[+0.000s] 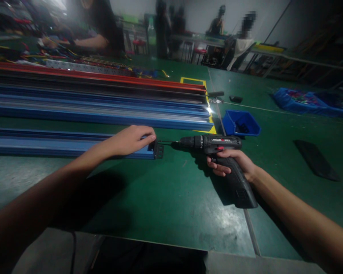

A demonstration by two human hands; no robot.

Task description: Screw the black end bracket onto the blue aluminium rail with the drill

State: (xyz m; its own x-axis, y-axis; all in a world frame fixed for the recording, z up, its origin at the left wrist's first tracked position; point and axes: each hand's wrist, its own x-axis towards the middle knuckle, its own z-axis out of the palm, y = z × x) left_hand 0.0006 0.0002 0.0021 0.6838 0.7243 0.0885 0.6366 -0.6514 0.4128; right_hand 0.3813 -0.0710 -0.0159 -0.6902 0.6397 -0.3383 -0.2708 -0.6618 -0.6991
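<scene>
My right hand (231, 163) is wrapped round the grip of a black cordless drill (217, 142), one finger near its trigger. The drill points left, and its long thin bit (165, 143) reaches to a black end cap (159, 150) on a blue metal profile (54, 145). Whether the bit touches a screw there is too small to tell. My left hand (133, 139) lies over the profile's right end, fingers curled round it beside the end cap. Part of the profile is hidden under that hand and forearm.
Behind lie several long blue profiles (103, 114) and a red one (103, 76), side by side near yellow tape (193, 80). A blue bin (241, 123) with dark parts stands behind the drill. A black flat object (316, 160) lies right. Another person (97, 34) works across the table.
</scene>
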